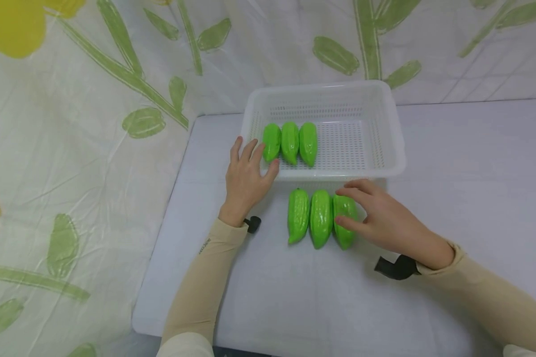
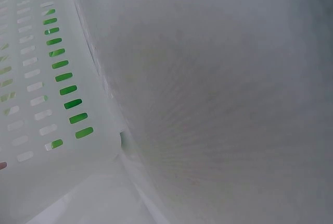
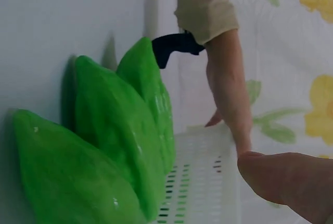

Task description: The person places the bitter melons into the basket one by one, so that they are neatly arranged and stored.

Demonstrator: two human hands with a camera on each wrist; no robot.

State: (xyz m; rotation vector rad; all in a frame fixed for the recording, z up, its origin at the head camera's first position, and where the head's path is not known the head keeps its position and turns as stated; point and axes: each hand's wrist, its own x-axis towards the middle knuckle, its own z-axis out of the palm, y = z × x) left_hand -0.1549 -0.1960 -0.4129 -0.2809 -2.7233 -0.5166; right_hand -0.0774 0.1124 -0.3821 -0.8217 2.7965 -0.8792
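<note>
Three glossy green gourds, bumpy and tapered like bitter melons, stand side by side on the table: the left gourd (image 1: pixel 298 216), middle gourd (image 1: pixel 321 219) and right gourd (image 1: pixel 343 233). My right hand (image 1: pixel 384 218) hovers at the right gourd, thumb and fingers parted and partly covering it. In the right wrist view, the thumb (image 3: pixel 286 179) shows apart from the gourds. Fingers spread, my left hand (image 1: pixel 246 178) is at the front left corner of a white basket (image 1: pixel 395 153); whether it touches the rim cannot be told. Three similar gourds (image 1: pixel 290 143) lie inside, along the basket's left side.
The basket stands at the back of a table covered with a white cloth (image 1: pixel 268 297), close to a floral curtain (image 1: pixel 286 54). More curtain (image 1: pixel 94 173) hangs along the left side. A dark wrist strap piece (image 1: pixel 397 267) sticks out beneath the right wrist.
</note>
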